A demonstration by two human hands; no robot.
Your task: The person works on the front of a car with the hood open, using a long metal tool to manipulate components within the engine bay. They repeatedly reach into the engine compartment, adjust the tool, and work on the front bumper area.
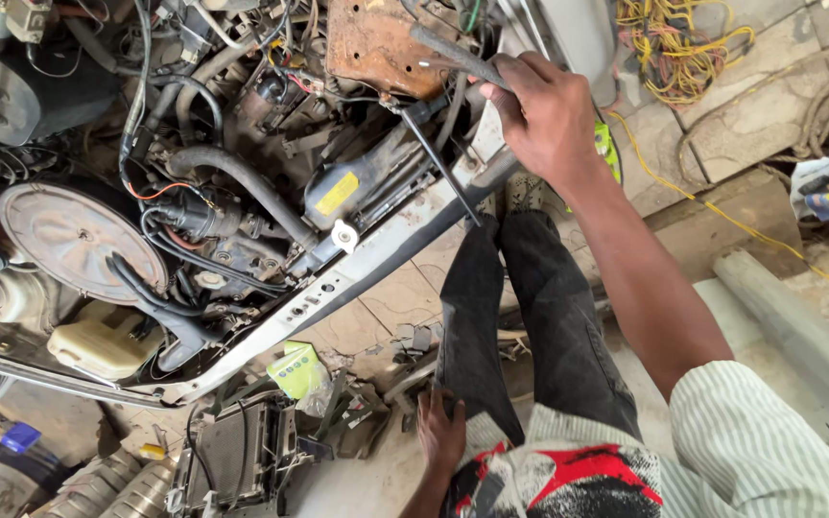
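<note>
Item: my right hand, upper centre of the frame, grip closed round the dark handle of a long ratchet wrench. The wrench shaft ran down and right from the rusty metal plate toward the pale front crossmember of the engine bay.

Item: my left hand, bottom centre, resting against my dark trouser leg; whether its grip held anything, I could not tell.

Item: round air cleaner cover, left of frame, with black hoses beside it.

Item: cream fluid reservoir, lower left, just inside the crossmember.

Item: white cap, centre, by a yellow-labelled dark part.

Item: yellow wire tangle, upper right, on the paved floor.
</note>
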